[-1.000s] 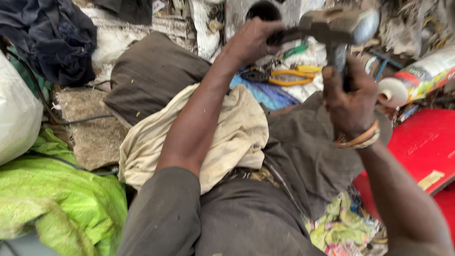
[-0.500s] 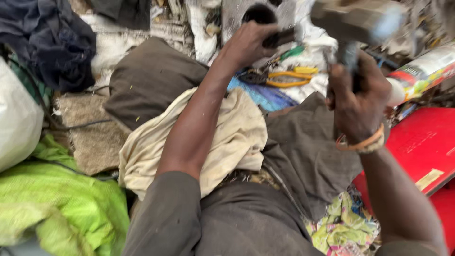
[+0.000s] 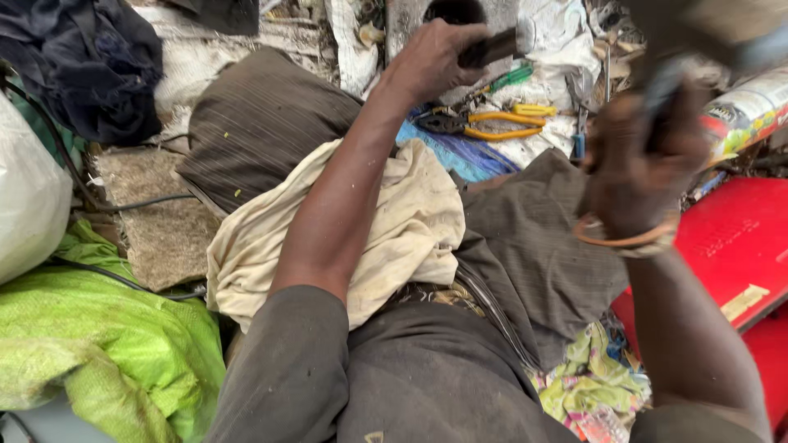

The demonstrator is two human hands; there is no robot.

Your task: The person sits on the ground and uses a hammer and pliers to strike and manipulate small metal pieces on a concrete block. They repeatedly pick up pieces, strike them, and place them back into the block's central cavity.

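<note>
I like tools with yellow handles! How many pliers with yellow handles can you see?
1. The yellow-handled pliers lie on the cluttered ground just beyond the left hand, left of the right hand. Others may be hidden under the clutter.

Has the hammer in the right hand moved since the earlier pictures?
Yes. The hammer has gone up, away from the yellow-handled pliers; its head is now blurred at the top edge, above the right hand.

White labelled tube (image 3: 743,111); far right

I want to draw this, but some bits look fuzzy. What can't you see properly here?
- Hammer head, head view: blurred and cut by the top edge.
- Dark tool in the left hand: fingers hide its lower end.
- Right hand: blurred, grip unclear.
- Pliers: too small for details.
</note>
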